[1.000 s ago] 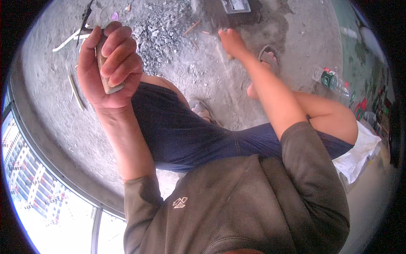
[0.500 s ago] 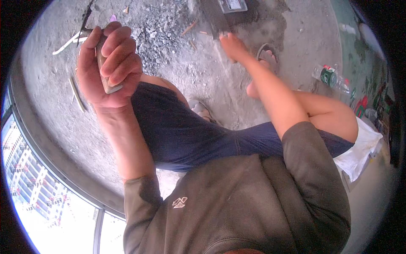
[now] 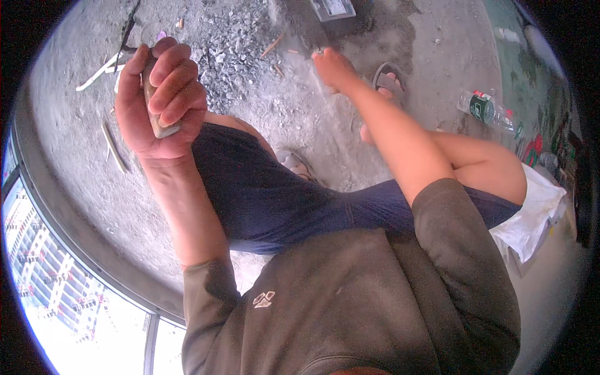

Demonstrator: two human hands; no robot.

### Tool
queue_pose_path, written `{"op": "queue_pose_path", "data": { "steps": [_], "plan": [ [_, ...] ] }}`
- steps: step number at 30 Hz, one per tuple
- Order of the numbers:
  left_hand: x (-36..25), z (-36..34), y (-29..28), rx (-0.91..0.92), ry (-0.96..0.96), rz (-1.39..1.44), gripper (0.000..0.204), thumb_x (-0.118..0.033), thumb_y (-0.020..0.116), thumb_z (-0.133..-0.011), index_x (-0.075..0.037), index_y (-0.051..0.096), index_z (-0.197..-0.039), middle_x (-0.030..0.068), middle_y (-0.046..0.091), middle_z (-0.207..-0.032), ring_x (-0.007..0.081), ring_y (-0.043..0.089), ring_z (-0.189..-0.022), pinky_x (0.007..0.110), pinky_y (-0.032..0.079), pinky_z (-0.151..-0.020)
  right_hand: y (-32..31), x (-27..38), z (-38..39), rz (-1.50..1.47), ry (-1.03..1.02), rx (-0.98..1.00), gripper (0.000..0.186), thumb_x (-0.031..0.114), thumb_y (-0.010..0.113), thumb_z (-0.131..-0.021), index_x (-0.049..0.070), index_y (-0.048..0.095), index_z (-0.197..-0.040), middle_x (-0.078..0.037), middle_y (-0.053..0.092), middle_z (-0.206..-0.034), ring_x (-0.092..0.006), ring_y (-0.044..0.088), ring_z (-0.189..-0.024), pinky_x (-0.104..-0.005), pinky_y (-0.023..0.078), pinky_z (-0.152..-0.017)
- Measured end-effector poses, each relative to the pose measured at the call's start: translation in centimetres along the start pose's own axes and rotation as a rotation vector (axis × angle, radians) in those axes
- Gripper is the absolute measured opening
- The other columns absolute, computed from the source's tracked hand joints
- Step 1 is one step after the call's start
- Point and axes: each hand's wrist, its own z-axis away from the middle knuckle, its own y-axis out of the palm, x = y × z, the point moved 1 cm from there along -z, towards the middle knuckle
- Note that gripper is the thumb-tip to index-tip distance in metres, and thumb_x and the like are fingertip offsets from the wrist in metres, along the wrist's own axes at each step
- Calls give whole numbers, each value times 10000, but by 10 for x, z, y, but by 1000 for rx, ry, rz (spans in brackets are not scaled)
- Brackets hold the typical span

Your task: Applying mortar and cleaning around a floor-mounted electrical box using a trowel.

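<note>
My left hand is raised at the upper left, its fingers wrapped round the wooden handle of a tool. A thin dark metal part of that tool stands out beyond my fingers, seen edge-on; it looks like a trowel, but its full shape is hidden. My right hand reaches low over the concrete floor at the upper middle, fingers closed. What it grips is a blurred grey strip that blends into the floor. Grey gravel lies heaped between my hands.
A dark box-like thing with a shiny top lies beyond my right hand. Plastic bottles lie at the right, near a white cloth or bag. Pale sticks are scattered left. My sandalled feet stand apart. A window curves along the lower left.
My right hand has shifted slightly left, and the grey strip in it has become harder to see. My left hand keeps its grip, nearly still. The whole view has shifted a little.
</note>
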Motion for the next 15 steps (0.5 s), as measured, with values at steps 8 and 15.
{"op": "queue_pose_path", "data": {
  "steps": [8, 15],
  "plan": [
    [-3, -5, -2, 11, -18, -6, 192, -175, 395, -936, -8, 437, -853, 40, 415, -705, 87, 388, -473, 199, 350, -343, 15, -2, 79, -87, 55, -23, 462, 388, 390, -906, -41, 538, -994, -309, 565, -1040, -425, 565, -968, -494, 454, -819],
    [2, -6, -3, -76, 33, 2, 155, -153, 407, -946, -22, 384, -868, 32, 375, -648, 90, 386, -413, 202, 360, -323, 17, 8, 51, -324, 294, -272, 490, 413, 368, -903, -46, 520, -979, -300, 590, -970, -442, 570, -941, -500, 437, -838]
  ]
}}
